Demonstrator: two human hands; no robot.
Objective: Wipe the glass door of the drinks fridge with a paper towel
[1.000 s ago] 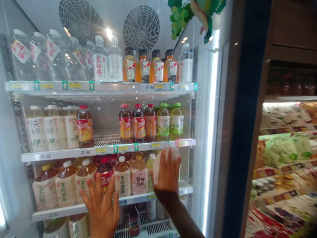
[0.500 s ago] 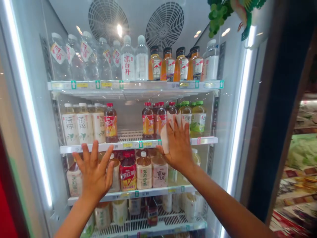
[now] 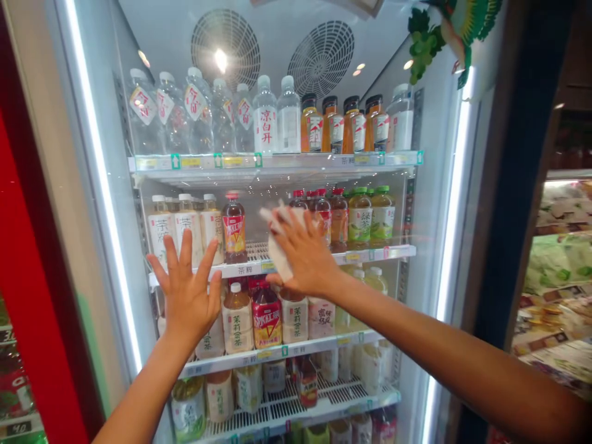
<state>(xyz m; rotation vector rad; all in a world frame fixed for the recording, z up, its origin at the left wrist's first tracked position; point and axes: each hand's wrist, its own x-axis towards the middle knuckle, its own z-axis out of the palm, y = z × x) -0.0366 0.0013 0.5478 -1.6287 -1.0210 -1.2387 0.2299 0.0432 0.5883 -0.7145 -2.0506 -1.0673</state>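
Crumpled white wipe [image 3: 280,246], cloth or paper I cannot tell, lies against the glass door [image 3: 139,185] of a tall drinks cooler [image 3: 428,185], under the right hand [image 3: 308,259] and level with the middle shelf [image 3: 243,270]; a red panel [image 3: 32,277] runs upright well beyond the left hand [image 3: 187,296], and a rack of packaged food [image 3: 550,277] stands well beyond the right hand; two round fans [image 3: 321,58] sit high at the back of the cooler, far above both hands; a top shelf [image 3: 277,163] of clear water bottles [image 3: 266,123] runs above the hands, and a lower shelf [image 3: 277,354] of tea bottles runs just below them; a bottle of red-capped iced tea [image 3: 234,228] stands behind the glass between the two hands, and green-capped green tea bottles [image 3: 359,216] stand just beyond the right hand; a bottle with a red label [image 3: 267,317] stands just below the right hand; the left hand is spread wide, its palm facing the glass, though I cannot tell whether it touches; the right hand is open with its fingers laid over the wipe, pressing it to the glass, not pinching it.
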